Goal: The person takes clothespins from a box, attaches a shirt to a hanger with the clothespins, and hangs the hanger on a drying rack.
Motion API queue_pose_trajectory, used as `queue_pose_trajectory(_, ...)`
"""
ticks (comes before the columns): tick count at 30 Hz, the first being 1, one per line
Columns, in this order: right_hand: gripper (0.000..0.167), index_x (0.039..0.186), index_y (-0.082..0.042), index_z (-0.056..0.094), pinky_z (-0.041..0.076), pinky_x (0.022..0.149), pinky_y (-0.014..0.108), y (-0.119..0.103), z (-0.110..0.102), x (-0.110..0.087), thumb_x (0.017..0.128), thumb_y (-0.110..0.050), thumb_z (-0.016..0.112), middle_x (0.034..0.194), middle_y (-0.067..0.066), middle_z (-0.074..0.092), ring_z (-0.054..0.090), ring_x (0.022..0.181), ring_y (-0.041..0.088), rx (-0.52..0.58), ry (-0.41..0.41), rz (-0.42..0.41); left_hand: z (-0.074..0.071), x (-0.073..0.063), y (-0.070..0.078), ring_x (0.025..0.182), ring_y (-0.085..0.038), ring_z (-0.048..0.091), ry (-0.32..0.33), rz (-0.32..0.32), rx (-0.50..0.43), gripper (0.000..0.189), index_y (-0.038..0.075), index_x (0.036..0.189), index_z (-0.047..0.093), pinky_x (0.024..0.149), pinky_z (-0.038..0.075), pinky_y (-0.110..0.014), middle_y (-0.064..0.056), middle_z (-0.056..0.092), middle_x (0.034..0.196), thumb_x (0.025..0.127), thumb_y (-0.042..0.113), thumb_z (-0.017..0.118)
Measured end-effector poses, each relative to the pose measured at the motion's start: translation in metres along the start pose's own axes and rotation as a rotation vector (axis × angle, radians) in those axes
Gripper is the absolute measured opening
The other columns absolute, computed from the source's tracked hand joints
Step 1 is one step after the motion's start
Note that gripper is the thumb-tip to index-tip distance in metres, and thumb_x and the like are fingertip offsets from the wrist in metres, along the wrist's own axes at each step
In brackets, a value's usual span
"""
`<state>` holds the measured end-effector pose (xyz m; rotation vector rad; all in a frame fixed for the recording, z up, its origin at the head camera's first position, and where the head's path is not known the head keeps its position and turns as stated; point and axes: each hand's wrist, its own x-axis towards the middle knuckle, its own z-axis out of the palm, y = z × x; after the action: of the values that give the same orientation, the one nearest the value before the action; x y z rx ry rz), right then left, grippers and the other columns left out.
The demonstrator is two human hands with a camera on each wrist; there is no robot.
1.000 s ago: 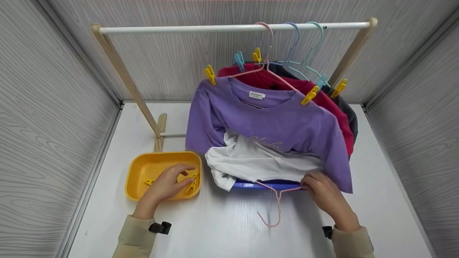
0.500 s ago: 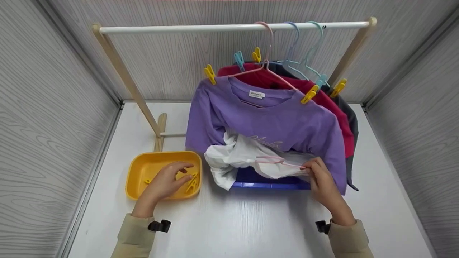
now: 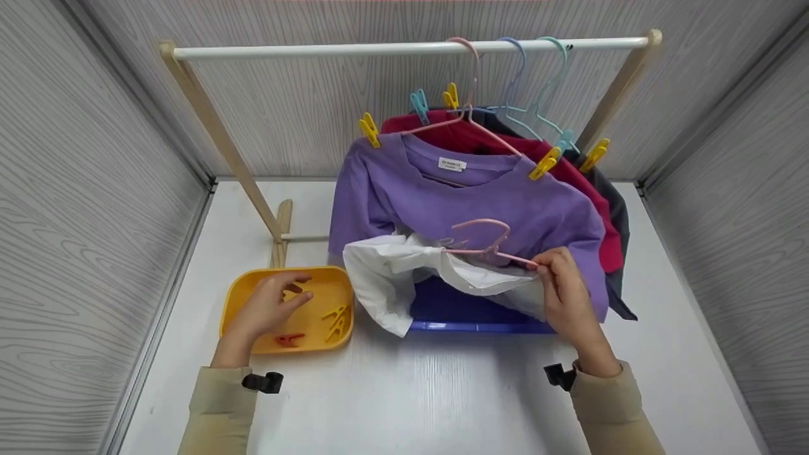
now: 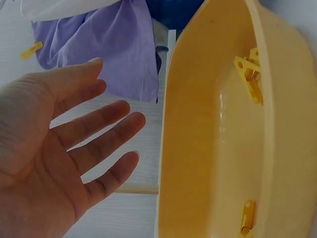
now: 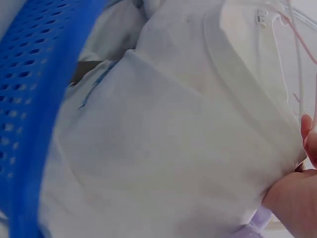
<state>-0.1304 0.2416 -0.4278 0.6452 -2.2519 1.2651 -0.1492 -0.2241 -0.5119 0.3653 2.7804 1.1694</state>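
Note:
My right hand (image 3: 567, 296) pinches one end of a pink clothes hanger (image 3: 485, 250) together with the shoulder of a white shirt (image 3: 387, 275). The hanger's hook points up in front of the purple sweatshirt (image 3: 455, 196). In the right wrist view the white shirt (image 5: 148, 139) spreads wide, its neckline near the pink hanger (image 5: 302, 42). My left hand (image 3: 268, 309) is over the left part of a yellow basin (image 3: 229, 297), fingers apart and holding nothing. Inside the basin lie yellow clothespins (image 3: 336, 323) and a red clothespin (image 3: 289, 340).
A blue basket (image 3: 471, 326) stands under the white shirt. Behind, a white rail (image 3: 316, 52) on wooden legs carries the purple sweatshirt, a red garment (image 3: 610, 246) and a dark one, fixed with yellow and blue clothespins (image 3: 419, 104). Grey panels (image 3: 82, 189) enclose the table.
My right hand has raised the pink hanger with the white shirt, its hook swinging from pointing down to up. My left hand has drawn back leftward over the basin, uncovering a red clothespin.

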Motion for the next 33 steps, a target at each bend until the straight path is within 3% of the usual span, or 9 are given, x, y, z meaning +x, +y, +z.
queue_pose_trajectory(10,0.014,0.094,0.010,0.061,0.036,0.067,0.017,0.007,0.012,0.020,0.093,0.017,0.050,0.089,0.016,0.053,0.046,0.078,0.015,0.002,0.031,-0.002,-0.010,-0.004,-0.015,0.106,-0.038,0.062,0.038,-0.043,-0.032,0.037,-0.003,0.128,0.060,0.092,0.047,-0.056,-0.020,0.062,0.125,0.095,0.013,0.066)
queue_pose_trajectory(13,0.012,0.100,0.009,0.064,0.037,0.064,0.018,0.003,0.014,0.021,0.094,0.012,0.054,0.090,0.014,0.051,0.045,0.075,0.014,0.011,-0.044,0.052,-0.011,-0.005,-0.017,0.106,-0.037,0.062,0.041,-0.051,-0.028,0.037,-0.003,0.127,0.060,0.091,0.048,-0.055,-0.021,0.062,0.125,0.095,0.014,0.066)
queue_pose_trajectory(16,0.016,0.106,0.007,0.066,0.036,0.062,0.021,0.003,0.018,0.017,0.093,0.008,0.060,0.089,0.010,0.047,0.043,0.072,0.013,0.008,-0.167,0.143,-0.011,-0.006,-0.018,0.105,-0.036,0.062,0.039,-0.066,-0.026,0.038,-0.003,0.128,0.060,0.090,0.049,-0.054,-0.021,0.062,0.125,0.095,0.014,0.066)
queue_pose_trajectory(21,0.021,0.103,-0.001,0.071,0.039,0.067,0.024,0.013,0.030,0.006,0.093,0.010,0.057,0.088,0.004,0.048,0.046,0.075,0.015,0.038,-0.346,0.269,-0.008,-0.007,-0.021,0.105,-0.035,0.062,0.022,-0.091,-0.034,0.038,-0.002,0.129,0.060,0.090,0.049,-0.053,-0.020,0.061,0.125,0.095,0.014,0.066)
queue_pose_trajectory(27,0.021,0.101,-0.004,0.071,0.042,0.067,0.025,0.028,0.044,-0.010,0.095,0.007,0.055,0.090,0.001,0.050,0.046,0.076,0.015,0.080,-0.455,0.262,-0.002,-0.008,-0.021,0.106,-0.035,0.061,-0.003,-0.127,-0.033,0.039,-0.001,0.129,0.060,0.080,0.056,-0.044,-0.019,0.061,0.125,0.095,0.018,0.066)
queue_pose_trajectory(33,0.017,0.111,-0.001,0.067,0.049,0.073,0.029,0.038,0.044,-0.022,0.097,-0.007,0.061,0.096,0.002,0.056,0.054,0.083,0.015,0.051,-0.457,0.226,0.003,-0.008,-0.020,0.108,-0.033,0.060,-0.026,-0.151,-0.032,0.039,0.002,0.130,0.060,0.086,0.054,-0.044,-0.019,0.059,0.128,0.096,0.020,0.066)
